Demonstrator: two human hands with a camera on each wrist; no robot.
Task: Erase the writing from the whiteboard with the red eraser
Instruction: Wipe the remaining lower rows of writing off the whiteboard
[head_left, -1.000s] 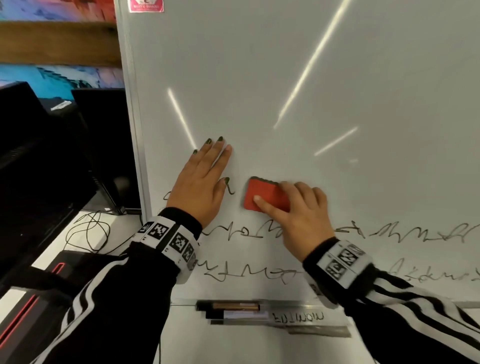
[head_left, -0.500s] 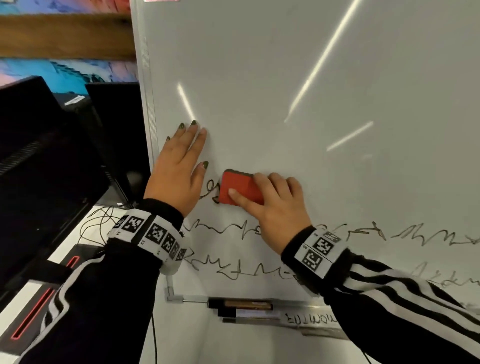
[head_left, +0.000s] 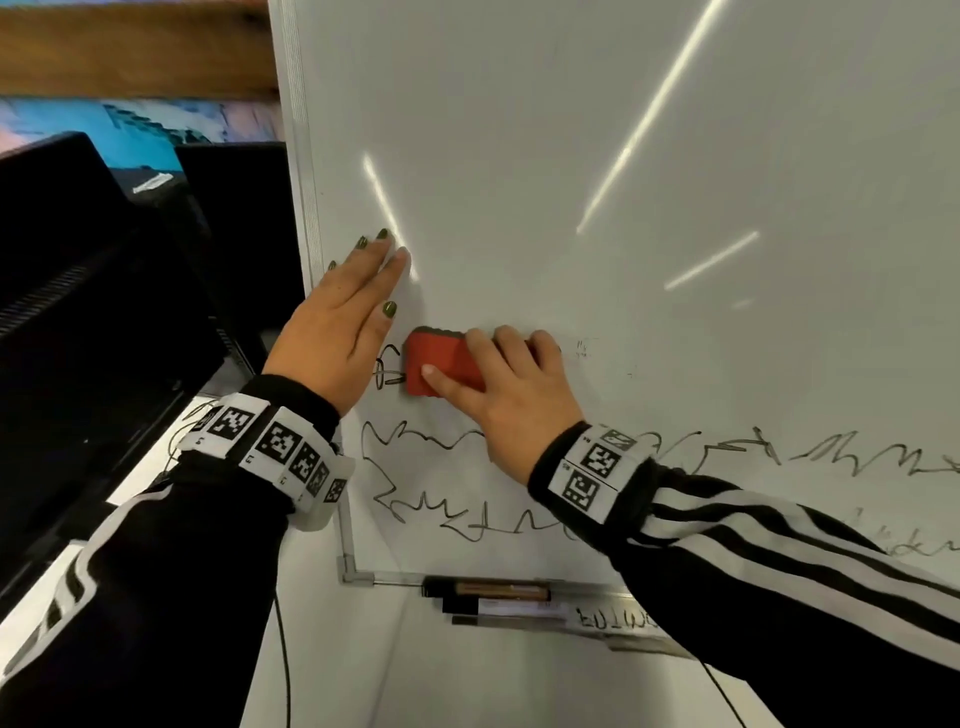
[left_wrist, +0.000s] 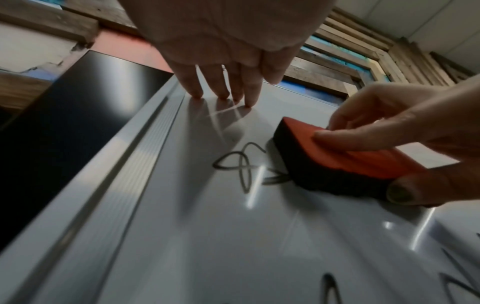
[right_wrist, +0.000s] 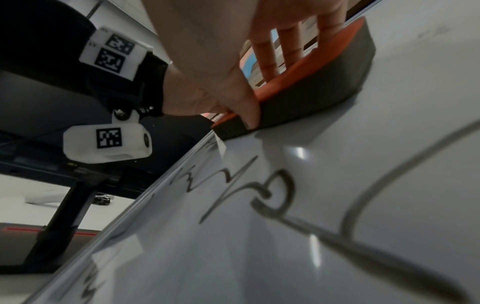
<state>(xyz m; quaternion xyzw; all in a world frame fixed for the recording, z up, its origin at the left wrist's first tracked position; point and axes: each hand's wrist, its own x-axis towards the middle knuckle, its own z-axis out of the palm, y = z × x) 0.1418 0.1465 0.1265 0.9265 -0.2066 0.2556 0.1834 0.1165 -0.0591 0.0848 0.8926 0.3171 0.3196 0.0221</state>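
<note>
Red eraser (head_left: 441, 364) lies flat against the whiteboard (head_left: 571, 156), clamped by the right hand (head_left: 511, 400) just beside a surviving loop of scribble (head_left: 387, 366). Left hand (head_left: 343, 327) presses flat, fingers straight, beyond that loop. Two scrawled lines (head_left: 415, 441) run below the eraser, unreadable. Markers (head_left: 488, 592) rest in the tray, its label illegible.

red eraser (head_left: 444, 364) slid left, less writing (head_left: 388, 366) remaining
</note>
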